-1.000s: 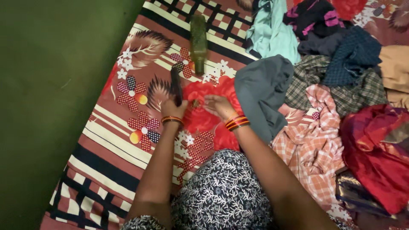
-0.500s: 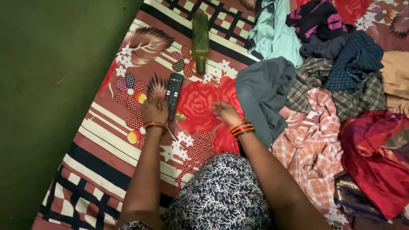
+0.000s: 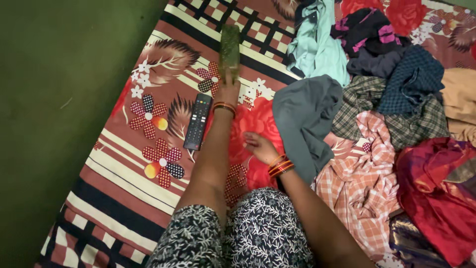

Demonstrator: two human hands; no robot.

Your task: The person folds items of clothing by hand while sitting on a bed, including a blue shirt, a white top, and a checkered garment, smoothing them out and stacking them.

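Left hand (image 3: pixel 227 92) now stretched to upper centre, fingers closed on green case (image 3: pixel 229 47); earlier beside remote (image 3: pixel 197 121) (remote left lying centre-left). Right hand (image 3: pixel 258 145) spread flat on red sheet (image 3: pixel 258 119), holding nothing.

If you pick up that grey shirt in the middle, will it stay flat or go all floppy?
Probably floppy: the grey shirt already lies in soft folds on the bedsheet. It likely weighs little, being thin cloth. It shouldn't roll or break, though it may drag the checked shirt beside it.
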